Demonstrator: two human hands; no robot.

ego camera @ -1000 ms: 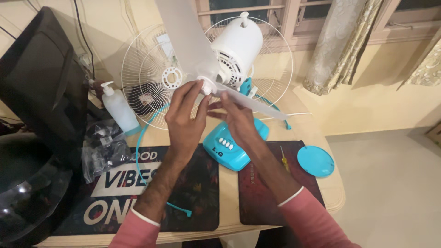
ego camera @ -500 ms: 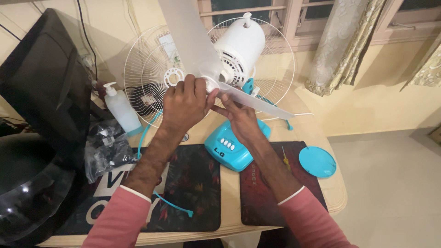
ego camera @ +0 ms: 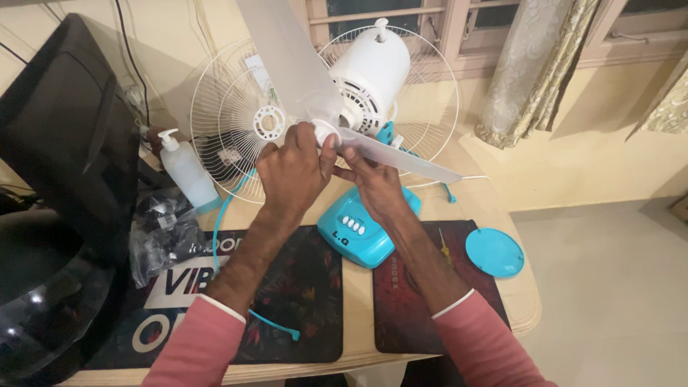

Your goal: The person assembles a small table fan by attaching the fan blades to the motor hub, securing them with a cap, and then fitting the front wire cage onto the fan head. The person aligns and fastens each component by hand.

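hands at the fan hub

barely shifted since half a second ago, the left hand (ego camera: 292,174) has its fingers curled round the white blade hub (ego camera: 326,132). right hand (ego camera: 374,185) pinches just beneath it; the motor housing (ego camera: 369,75) sits right behind, turquoise base (ego camera: 358,229) below.

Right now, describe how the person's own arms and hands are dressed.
Both hands, the left hand and the right hand, are bare, with no gloves. Each forearm is uncovered; pink sleeves with a white cuff edge are pushed up toward the elbows.
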